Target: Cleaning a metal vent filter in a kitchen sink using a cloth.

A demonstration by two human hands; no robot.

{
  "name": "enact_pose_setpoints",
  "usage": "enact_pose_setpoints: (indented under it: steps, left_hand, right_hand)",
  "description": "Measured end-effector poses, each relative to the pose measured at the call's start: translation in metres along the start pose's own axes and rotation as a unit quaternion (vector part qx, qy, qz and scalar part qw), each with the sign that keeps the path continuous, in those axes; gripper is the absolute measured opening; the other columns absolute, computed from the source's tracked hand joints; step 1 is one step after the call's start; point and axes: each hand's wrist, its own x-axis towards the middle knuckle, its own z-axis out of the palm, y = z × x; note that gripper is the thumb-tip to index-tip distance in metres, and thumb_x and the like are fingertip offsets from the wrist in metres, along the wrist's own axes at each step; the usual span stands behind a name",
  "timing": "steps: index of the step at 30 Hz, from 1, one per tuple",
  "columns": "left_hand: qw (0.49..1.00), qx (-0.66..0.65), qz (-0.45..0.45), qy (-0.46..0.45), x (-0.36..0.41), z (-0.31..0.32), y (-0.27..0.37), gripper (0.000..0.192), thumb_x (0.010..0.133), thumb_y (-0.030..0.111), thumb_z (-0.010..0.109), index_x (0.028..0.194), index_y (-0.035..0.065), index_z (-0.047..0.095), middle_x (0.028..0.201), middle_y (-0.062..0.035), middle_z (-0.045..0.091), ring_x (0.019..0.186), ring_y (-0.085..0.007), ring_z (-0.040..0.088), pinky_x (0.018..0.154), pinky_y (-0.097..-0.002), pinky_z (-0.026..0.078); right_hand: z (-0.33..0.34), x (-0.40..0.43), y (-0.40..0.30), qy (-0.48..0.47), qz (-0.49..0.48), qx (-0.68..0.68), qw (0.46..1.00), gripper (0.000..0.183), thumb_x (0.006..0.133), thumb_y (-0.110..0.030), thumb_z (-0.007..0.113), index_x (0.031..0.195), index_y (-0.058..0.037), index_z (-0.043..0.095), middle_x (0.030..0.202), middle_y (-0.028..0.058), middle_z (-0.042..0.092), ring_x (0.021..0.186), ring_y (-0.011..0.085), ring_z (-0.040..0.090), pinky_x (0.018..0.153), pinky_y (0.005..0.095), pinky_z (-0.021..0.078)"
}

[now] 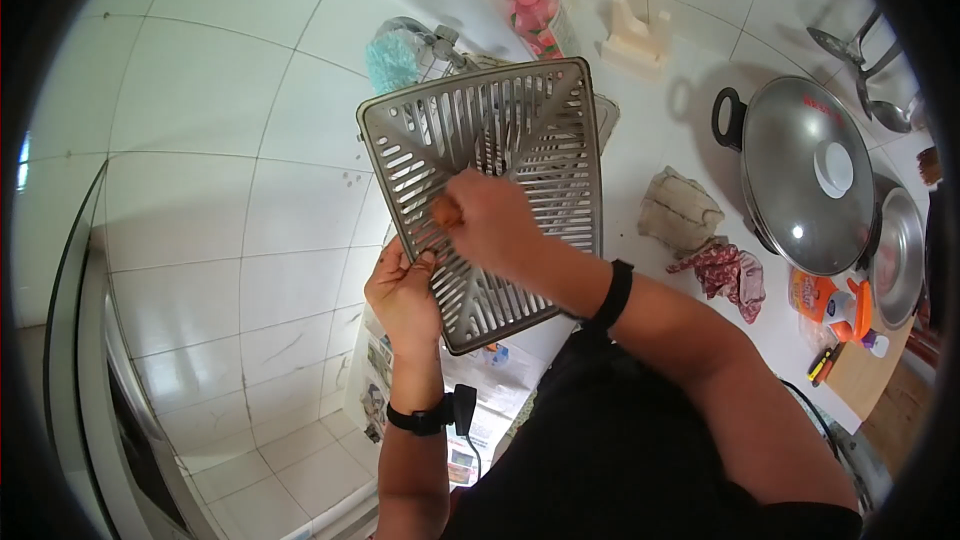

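A slotted metal range hood filter [546,116], grey and rectangular, is held up tilted before me. My left hand [407,296] grips its left edge near the lower corner, thumb on the front face. My right hand [491,221] is closed around a small orange-brown object [447,211] over the slats left of the middle. The hand hides most of this object, and blur leaves its kind unclear. Some slats lie hidden behind my right hand and forearm.
On the white counter at right are a lidded wok [799,180], a beige rag [679,210], a red patterned cloth [724,277] and an orange spray bottle [814,296]. A pink pump bottle [536,15] stands behind the filter. Newspaper [487,382] lies below.
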Motion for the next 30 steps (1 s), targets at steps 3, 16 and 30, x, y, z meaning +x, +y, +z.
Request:
enact_pose_setpoints:
  steps: [3,16,30]
  left_hand:
    - [1.000,0.016,0.011,0.000,-0.001,-0.001,-0.002,0.040,0.092,-0.017,0.052,0.129,-0.0110,0.064,0.118,-0.0189,0.073,0.102,-0.0233,0.072,0.093,-0.0348,0.059]
    - [1.000,0.013,0.013,0.019,-0.006,-0.006,0.001,0.038,0.091,-0.017,0.052,0.125,-0.0104,0.067,0.114,-0.0163,0.074,0.099,-0.0192,0.072,0.092,-0.0301,0.058]
    - [0.996,-0.061,-0.021,0.053,-0.010,0.002,0.015,0.038,0.091,-0.018,0.054,0.126,-0.0101,0.064,0.113,-0.0181,0.074,0.098,-0.0222,0.073,0.087,-0.0338,0.061]
  right_hand:
    - [0.008,-0.003,-0.022,0.004,-0.030,0.003,1.000,0.015,0.078,-0.009,0.075,0.080,-0.0050,0.061,0.081,0.0165,0.065,0.075,0.0403,0.068,0.064,0.0489,0.0523]
    - [0.004,0.000,-0.002,-0.033,0.034,-0.007,0.999,0.012,0.078,-0.010,0.072,0.080,-0.0049,0.061,0.085,0.0160,0.064,0.078,0.0410,0.066,0.067,0.0487,0.0530]
    - [0.001,-0.014,0.017,0.056,-0.106,-0.080,0.990,0.027,0.075,-0.007,0.081,0.091,-0.0079,0.059,0.086,0.0089,0.059,0.079,0.0314,0.065,0.061,0.0412,0.0530]
